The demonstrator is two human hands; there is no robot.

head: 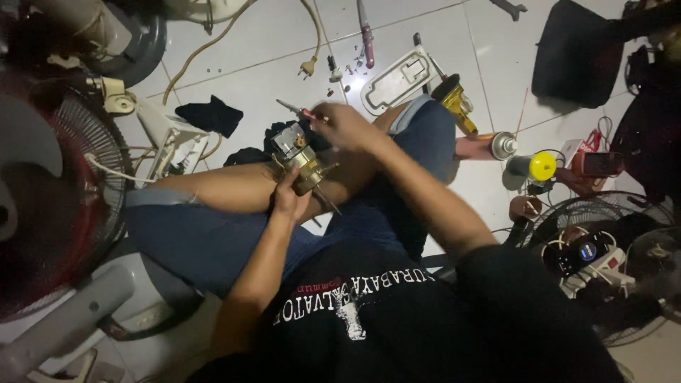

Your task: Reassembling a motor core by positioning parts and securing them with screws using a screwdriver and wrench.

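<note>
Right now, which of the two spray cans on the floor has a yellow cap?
The can nearer the fan grille at right; its cap is yellow. The other can, beside the knee, shows a bare silver top.

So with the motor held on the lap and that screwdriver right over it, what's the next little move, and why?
Probably lower the screwdriver tip onto the fan motor and seat it before turning. The right hand grips the tool just above the motor, while the left hand steadies it from below.

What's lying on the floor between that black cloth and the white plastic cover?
In the head view, between the black cloth and the white plastic cover, lie a plug on its cord and small loose bits.
</note>
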